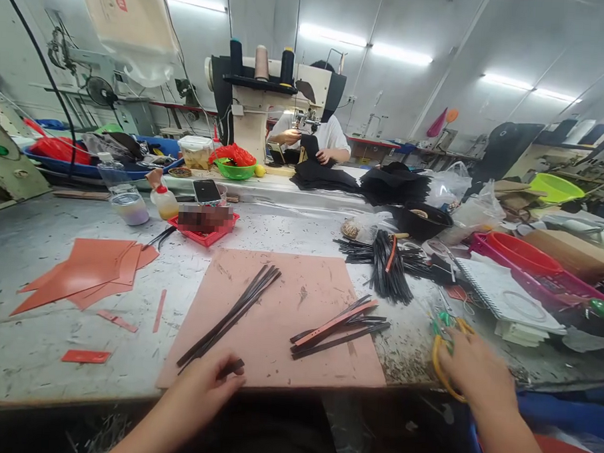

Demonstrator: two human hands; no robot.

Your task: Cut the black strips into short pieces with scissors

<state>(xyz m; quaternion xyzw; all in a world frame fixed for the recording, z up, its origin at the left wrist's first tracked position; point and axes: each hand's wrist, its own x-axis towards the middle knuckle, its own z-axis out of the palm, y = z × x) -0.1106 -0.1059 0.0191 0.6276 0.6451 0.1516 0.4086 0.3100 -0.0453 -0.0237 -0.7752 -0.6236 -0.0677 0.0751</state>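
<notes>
My left hand (212,386) is closed at the front edge of the pink mat (290,279), with the end of a short black strip (234,368) between thumb and fingers. Just beyond it, a bundle of long black strips (233,310) lies slantwise on the mat. More black strips (347,339) lie on the mat's right half, with a pink strip with holes (328,324) across them. Off to the right, my right hand (476,368) has its fingers around the yellow handles of a pair of scissors (438,369); the blades point away over the table.
Orange-red sheets (94,267) and small offcuts lie left. A red basket (209,236), a glue jar (130,205) and a phone (207,191) stand behind. To the right are a black strip bundle (390,270) and a notebook (509,292). A co-worker sews at a machine (251,117) opposite.
</notes>
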